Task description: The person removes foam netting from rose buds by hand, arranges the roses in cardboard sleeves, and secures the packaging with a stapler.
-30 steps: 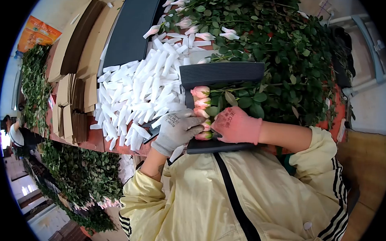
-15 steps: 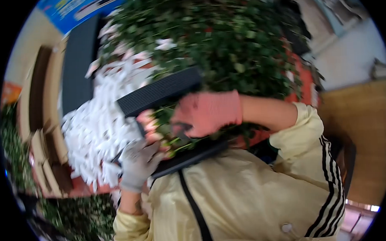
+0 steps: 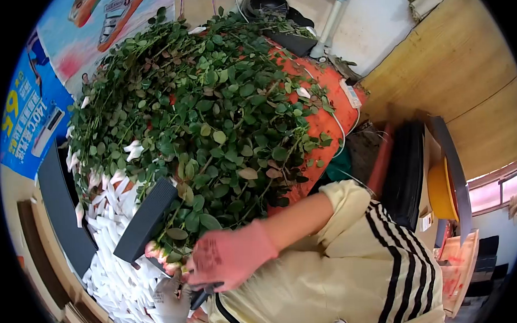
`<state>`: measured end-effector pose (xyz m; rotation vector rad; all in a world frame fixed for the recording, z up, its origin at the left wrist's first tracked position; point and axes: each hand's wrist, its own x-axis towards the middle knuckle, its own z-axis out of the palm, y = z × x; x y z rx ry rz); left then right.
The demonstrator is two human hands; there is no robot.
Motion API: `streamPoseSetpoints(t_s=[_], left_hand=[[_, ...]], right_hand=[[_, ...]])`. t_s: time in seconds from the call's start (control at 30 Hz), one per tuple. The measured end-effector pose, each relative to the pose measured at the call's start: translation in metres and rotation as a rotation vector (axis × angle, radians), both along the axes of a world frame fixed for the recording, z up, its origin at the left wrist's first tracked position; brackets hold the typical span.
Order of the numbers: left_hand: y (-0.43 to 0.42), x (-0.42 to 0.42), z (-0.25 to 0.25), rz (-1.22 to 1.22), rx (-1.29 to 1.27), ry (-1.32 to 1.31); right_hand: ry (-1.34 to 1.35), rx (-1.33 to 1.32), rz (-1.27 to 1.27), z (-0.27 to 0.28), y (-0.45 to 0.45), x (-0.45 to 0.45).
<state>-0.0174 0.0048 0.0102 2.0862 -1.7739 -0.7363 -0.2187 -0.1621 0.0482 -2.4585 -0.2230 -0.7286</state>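
Note:
My right hand (image 3: 230,258), in a pink glove, reaches across the front of my body with its fingers curled downward. Its fingertips are low beside a row of pink-and-cream roses (image 3: 162,257), and what they grip is hidden. My left hand (image 3: 171,306), in a pale grey glove, is just below the rose heads with its fingers bent, close to the right fingertips. I cannot make out what it holds. A ribbed dark grey block (image 3: 146,221) stands along the far side of the roses. Beneath my right hand shows a black edge (image 3: 201,295), partly covered.
Leafy rose stems (image 3: 211,117) are heaped over a red-orange table (image 3: 331,110). White paper-like sleeves (image 3: 111,269) pile up at the left beside a long dark box (image 3: 66,208). A power strip with a cable (image 3: 351,94) lies on the table's right edge.
My view has swung to the right, so the hands and roses appear lower and further left. The right hand has moved closer to the left hand at the rose heads.

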Motion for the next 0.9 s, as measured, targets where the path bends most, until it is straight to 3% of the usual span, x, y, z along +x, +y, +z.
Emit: streamPoseSetpoints(t_s=[0.07, 0.13, 0.17, 0.2, 0.3, 0.43, 0.5, 0.63, 0.7, 0.9], left_hand=[[0.001, 0.0, 0.001, 0.002, -0.047, 0.043], [0.003, 0.002, 0.001, -0.02, -0.038, 0.107], [0.005, 0.0, 0.008, -0.009, -0.034, 0.145], [0.022, 0.007, -0.011, -0.058, -0.261, -0.013], [0.023, -0.001, 0.04, 0.149, -0.334, 0.021], [0.038, -0.006, 0.061, 0.069, -0.141, 0.1], [0.038, -0.027, 0.05, 0.053, -0.172, 0.031], [0.027, -0.049, 0.039, 0.063, -0.153, -0.041], [0.02, -0.052, 0.035, 0.076, -0.089, -0.087], [0.019, -0.052, 0.027, 0.037, 0.034, -0.076]], right_hand=[[-0.13, -0.013, -0.047, -0.016, 0.012, 0.012], [0.098, -0.106, -0.006, -0.016, 0.018, 0.019], [-0.054, -0.217, -0.181, -0.006, 0.017, 0.018], [0.001, -0.234, -0.201, -0.004, 0.014, 0.018], [0.414, -0.291, -0.114, 0.0, -0.01, 0.025], [0.769, -0.426, 0.029, 0.0, -0.009, 0.05], [0.61, -0.511, 0.019, -0.019, -0.008, 0.049], [0.753, -0.548, 0.084, -0.032, 0.001, 0.056], [0.427, -0.621, 0.041, -0.045, 0.001, 0.051], [0.526, -0.645, 0.044, -0.043, 0.004, 0.053]])
